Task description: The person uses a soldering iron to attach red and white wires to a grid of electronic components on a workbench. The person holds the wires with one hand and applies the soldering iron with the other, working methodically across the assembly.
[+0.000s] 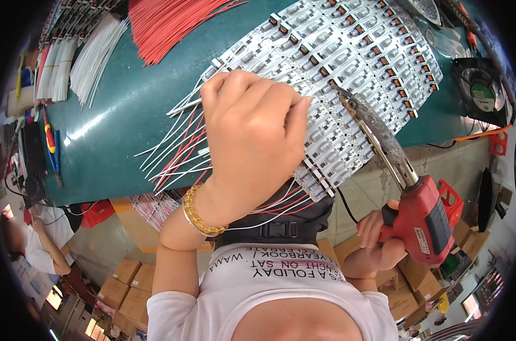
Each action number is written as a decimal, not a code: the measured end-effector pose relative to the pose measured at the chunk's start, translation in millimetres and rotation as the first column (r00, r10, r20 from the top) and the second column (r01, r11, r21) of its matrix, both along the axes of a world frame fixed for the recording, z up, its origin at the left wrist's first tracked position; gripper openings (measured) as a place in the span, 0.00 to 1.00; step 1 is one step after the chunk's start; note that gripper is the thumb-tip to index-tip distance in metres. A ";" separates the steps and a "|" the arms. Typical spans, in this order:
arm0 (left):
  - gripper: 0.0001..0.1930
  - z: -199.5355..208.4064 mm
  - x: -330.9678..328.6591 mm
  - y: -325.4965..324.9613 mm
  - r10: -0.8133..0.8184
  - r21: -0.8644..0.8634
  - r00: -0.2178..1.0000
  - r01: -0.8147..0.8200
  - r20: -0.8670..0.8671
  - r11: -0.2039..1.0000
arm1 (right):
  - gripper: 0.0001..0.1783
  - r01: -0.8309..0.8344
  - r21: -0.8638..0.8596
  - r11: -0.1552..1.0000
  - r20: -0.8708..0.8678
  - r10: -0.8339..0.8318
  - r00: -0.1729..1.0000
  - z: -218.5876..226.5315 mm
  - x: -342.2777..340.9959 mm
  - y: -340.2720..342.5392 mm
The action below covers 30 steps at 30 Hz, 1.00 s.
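Observation:
My right hand (377,236) grips a red soldering gun (425,219) by its handle. Its long, darkened metal tip reaches forward over a panel of small white circuit boards (349,62), ending at or just above it. Over the panel's left part, my left hand (255,122) is closed with its fingers curled down. Its fingertips and whatever they pinch are hidden behind the hand. Loose red and white wires (181,142) fan out from the panel's left edge beside my left wrist.
The panel lies on a green work mat (107,148). Bundles of red wires (167,25) and white wires (99,54) lie at the far left, near a red-yellow screwdriver (49,136). A black fan (479,94) stands at the right. Another person (48,238) sits at the left.

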State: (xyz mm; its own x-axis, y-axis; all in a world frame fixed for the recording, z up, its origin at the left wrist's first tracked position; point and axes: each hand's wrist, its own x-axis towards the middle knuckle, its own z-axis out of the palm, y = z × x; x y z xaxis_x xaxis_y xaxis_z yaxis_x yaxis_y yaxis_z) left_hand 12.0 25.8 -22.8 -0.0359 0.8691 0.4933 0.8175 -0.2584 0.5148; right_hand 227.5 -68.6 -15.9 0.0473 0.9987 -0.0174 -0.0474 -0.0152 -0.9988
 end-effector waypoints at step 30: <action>0.09 -9.7 13.6 -7.6 -0.008 0.010 1.000 0.008 -0.025 1.000 | 0.40 -0.006 0.033 0.999 0.132 0.002 0.991 0.5 12.6 -15.3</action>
